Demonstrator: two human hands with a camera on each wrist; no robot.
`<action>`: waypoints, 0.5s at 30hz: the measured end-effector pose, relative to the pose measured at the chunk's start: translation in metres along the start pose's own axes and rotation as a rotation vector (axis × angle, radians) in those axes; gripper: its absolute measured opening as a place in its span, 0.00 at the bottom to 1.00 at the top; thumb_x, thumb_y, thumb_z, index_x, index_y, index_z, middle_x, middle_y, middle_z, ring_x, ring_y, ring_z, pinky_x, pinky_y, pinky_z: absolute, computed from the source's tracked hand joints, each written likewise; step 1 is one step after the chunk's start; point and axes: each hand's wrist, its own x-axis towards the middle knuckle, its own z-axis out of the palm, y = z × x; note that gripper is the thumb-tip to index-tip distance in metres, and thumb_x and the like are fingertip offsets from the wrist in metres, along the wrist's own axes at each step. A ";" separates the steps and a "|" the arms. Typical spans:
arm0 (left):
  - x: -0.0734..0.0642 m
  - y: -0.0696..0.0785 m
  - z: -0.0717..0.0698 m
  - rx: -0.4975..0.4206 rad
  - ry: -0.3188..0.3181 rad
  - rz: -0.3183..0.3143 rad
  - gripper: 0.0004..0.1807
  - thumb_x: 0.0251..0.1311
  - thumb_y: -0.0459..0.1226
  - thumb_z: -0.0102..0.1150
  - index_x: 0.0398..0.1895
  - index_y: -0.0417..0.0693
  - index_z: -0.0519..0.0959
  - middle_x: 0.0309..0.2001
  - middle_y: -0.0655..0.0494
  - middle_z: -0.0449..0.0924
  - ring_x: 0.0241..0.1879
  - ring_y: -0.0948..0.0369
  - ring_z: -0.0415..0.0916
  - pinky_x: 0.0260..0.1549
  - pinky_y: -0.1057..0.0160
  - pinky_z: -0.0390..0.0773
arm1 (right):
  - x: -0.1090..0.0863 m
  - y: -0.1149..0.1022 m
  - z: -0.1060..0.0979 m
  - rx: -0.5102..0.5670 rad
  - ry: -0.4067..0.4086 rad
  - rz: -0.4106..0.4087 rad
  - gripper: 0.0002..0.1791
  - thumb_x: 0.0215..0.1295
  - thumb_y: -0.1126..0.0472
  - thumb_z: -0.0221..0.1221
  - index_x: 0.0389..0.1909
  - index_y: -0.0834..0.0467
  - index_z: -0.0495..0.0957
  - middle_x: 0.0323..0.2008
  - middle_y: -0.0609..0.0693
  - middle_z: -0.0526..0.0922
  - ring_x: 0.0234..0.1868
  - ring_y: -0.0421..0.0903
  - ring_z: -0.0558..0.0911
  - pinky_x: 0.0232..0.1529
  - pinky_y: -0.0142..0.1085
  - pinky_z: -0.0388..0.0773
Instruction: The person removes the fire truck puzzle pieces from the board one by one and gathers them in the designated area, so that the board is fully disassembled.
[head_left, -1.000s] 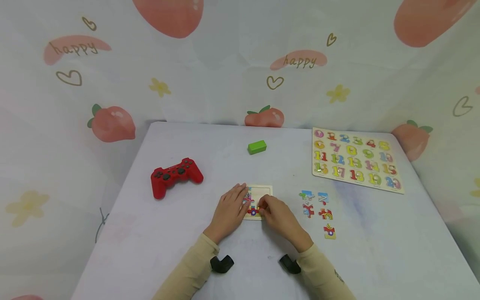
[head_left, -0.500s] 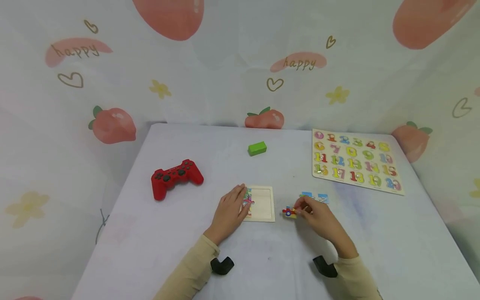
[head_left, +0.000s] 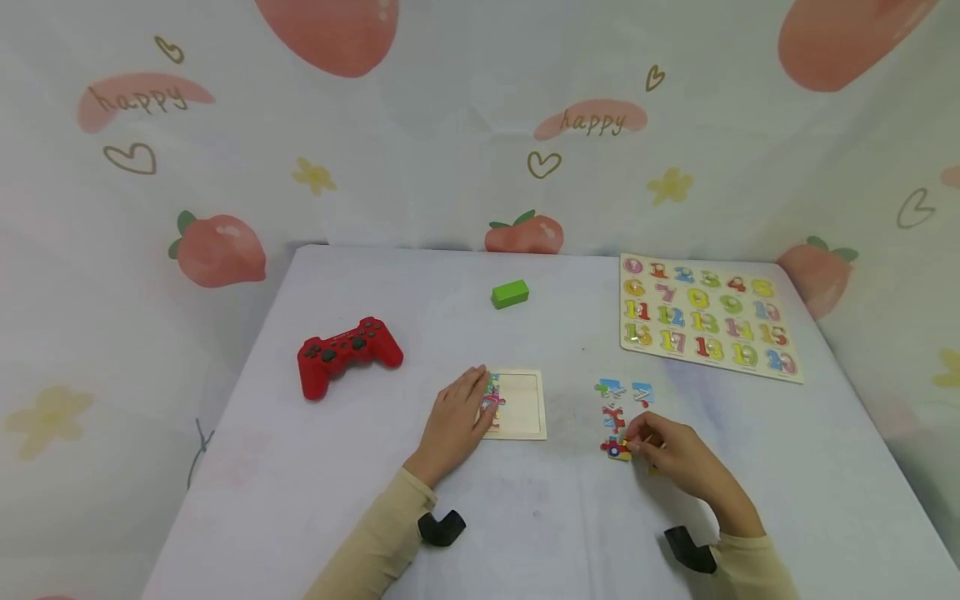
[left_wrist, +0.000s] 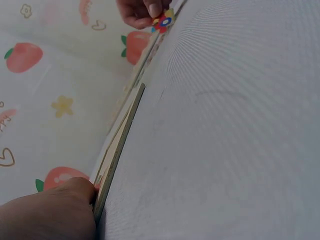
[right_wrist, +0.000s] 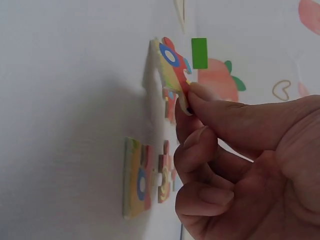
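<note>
Notice first a red-and-yellow piece (head_left: 616, 450) with a blue wheel, just beside the loose pieces (head_left: 612, 418), tilted and apparently lifted off the counter (head_left: 536, 500). Pinched at one end by the right hand (head_left: 678, 454), with the thumb on the printed face and a finger behind. Looks light, thin and stiff, probably wood or thick board; should barely flex and should weigh next to nothing. Seems smooth on the print, so likely calls for a firm but gentle pinch. Best taken by opposite edges or, as here, by one end, leaving the knob at the other end free. Could chip or peel at that narrow knob, so better not to squeeze or lever there. Lying flat, would probably be awkward to get a fingertip under; easier to tip up from an edge. To the left, well apart, see a tray (head_left: 522, 408) with print showing along its left side, partly covered by the left hand (head_left: 450, 425), laid palm down with straight fingers close together. Farther out, find a green block (head_left: 510, 294) beyond the tray, a red controller (head_left: 350, 358) at left and a number board (head_left: 719, 310) at far right.
</note>
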 end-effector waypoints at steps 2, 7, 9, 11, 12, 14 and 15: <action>0.000 0.000 0.000 0.007 -0.003 0.000 0.29 0.71 0.49 0.45 0.69 0.41 0.65 0.70 0.50 0.62 0.71 0.55 0.57 0.64 0.50 0.62 | 0.000 0.000 0.001 0.002 -0.009 -0.004 0.04 0.65 0.63 0.60 0.38 0.58 0.76 0.30 0.47 0.80 0.27 0.37 0.73 0.23 0.30 0.73; 0.001 0.000 -0.001 0.005 -0.004 0.004 0.30 0.71 0.49 0.45 0.69 0.41 0.64 0.70 0.50 0.62 0.71 0.55 0.57 0.64 0.50 0.62 | -0.001 0.002 -0.002 0.008 -0.036 -0.037 0.03 0.64 0.64 0.60 0.36 0.57 0.76 0.30 0.47 0.79 0.28 0.37 0.73 0.25 0.30 0.72; 0.001 0.001 -0.001 -0.001 -0.005 0.004 0.30 0.71 0.49 0.45 0.69 0.41 0.64 0.70 0.50 0.62 0.71 0.55 0.57 0.64 0.50 0.62 | -0.001 0.005 -0.002 0.014 -0.047 -0.050 0.02 0.64 0.64 0.60 0.36 0.56 0.76 0.30 0.46 0.79 0.29 0.37 0.73 0.26 0.30 0.72; 0.000 0.001 -0.001 -0.005 -0.008 0.002 0.30 0.71 0.48 0.45 0.69 0.40 0.64 0.70 0.50 0.62 0.71 0.55 0.57 0.64 0.50 0.62 | -0.002 0.008 -0.002 0.011 -0.057 -0.070 0.03 0.64 0.64 0.60 0.36 0.56 0.76 0.31 0.45 0.78 0.30 0.37 0.73 0.27 0.29 0.72; 0.000 0.000 -0.001 -0.003 -0.005 0.003 0.30 0.71 0.48 0.45 0.69 0.40 0.64 0.70 0.50 0.62 0.71 0.55 0.57 0.64 0.50 0.62 | -0.002 0.010 -0.002 0.013 -0.061 -0.075 0.03 0.64 0.64 0.60 0.36 0.56 0.75 0.31 0.46 0.78 0.30 0.37 0.73 0.28 0.29 0.72; 0.000 0.000 -0.001 -0.002 -0.002 0.004 0.29 0.71 0.48 0.45 0.69 0.40 0.65 0.70 0.50 0.63 0.70 0.55 0.57 0.64 0.50 0.62 | -0.002 0.012 0.000 0.004 -0.064 -0.079 0.04 0.64 0.65 0.60 0.35 0.56 0.75 0.30 0.46 0.78 0.30 0.36 0.73 0.28 0.29 0.72; 0.000 0.000 -0.001 0.000 -0.001 0.004 0.29 0.71 0.48 0.45 0.69 0.40 0.65 0.70 0.50 0.63 0.70 0.55 0.57 0.64 0.50 0.62 | -0.001 0.013 0.001 -0.003 -0.062 -0.078 0.04 0.63 0.65 0.60 0.35 0.57 0.74 0.30 0.46 0.78 0.30 0.36 0.73 0.28 0.29 0.72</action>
